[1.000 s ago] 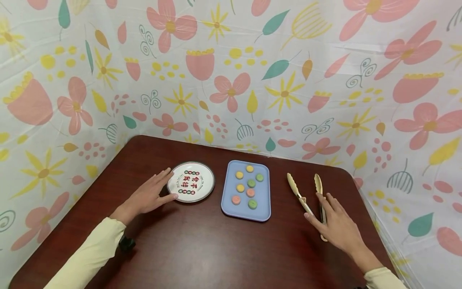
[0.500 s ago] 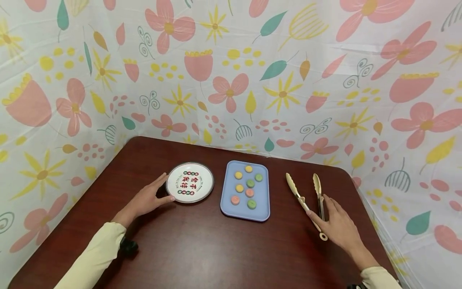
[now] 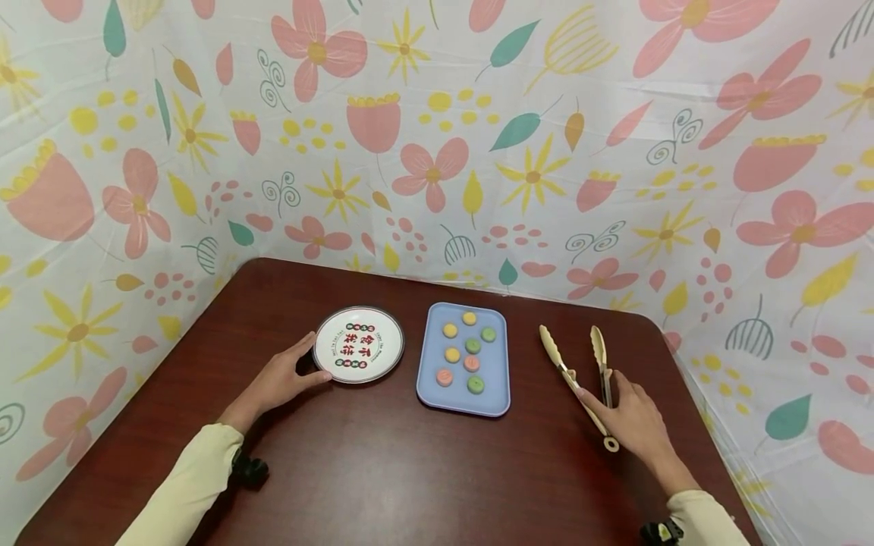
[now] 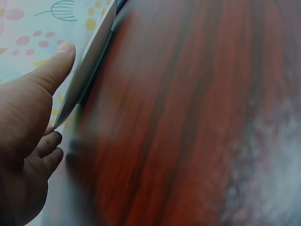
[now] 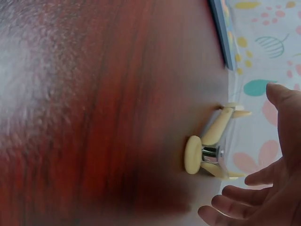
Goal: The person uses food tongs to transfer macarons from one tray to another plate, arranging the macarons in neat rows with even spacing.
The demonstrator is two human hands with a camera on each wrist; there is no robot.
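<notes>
Here are the tongs (image 3: 570,376), splayed to the right of the blue tray (image 3: 435,398), and the right-hand grip (image 3: 631,415) hovers about their handles, fingers relaxed, apparently holding nothing. On the tray's left, the plate (image 3: 359,345), with the left-hand grip (image 3: 278,379) spread at its rim, not clasping; whether a fingertip touches, I can't tell. Inside the tray: yellow, green and pink discs (image 3: 452,354). Looks like the reaching step; next probably calls for curling fingers round both tong arms. Plenty of bench (image 3: 410,470) this side of the tray; behind it, the back edge and floral cloth (image 3: 372,61) sit near. Far right of the tray, the bench's side edge leaves less room.
</notes>
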